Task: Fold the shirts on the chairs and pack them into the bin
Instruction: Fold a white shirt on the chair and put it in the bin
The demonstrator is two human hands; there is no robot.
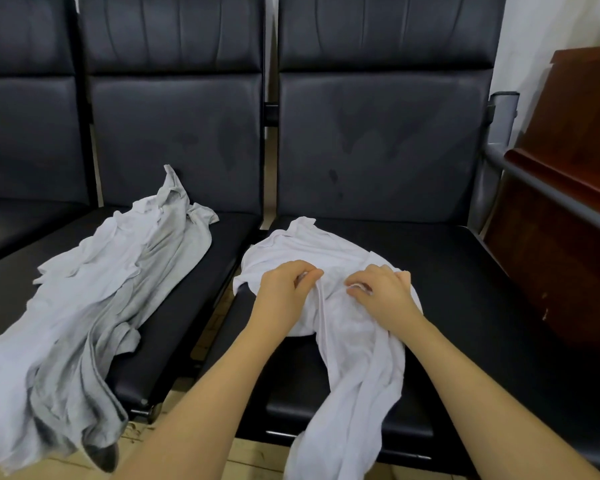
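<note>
Nearest, the crumpled white cotton shirt (347,341) spills over the front edge of the right-hand black padded chair seat (465,306), its tail hanging toward the floor. Mid-seat, the left hand (286,289) and right hand (381,292) each pinch a bunch of its fabric, probably to spread it flat for folding. On the neighbouring black seat (194,289) a rumpled pale grey shirt (94,289) waits, draped off the front-left corner. No bin shows.
</note>
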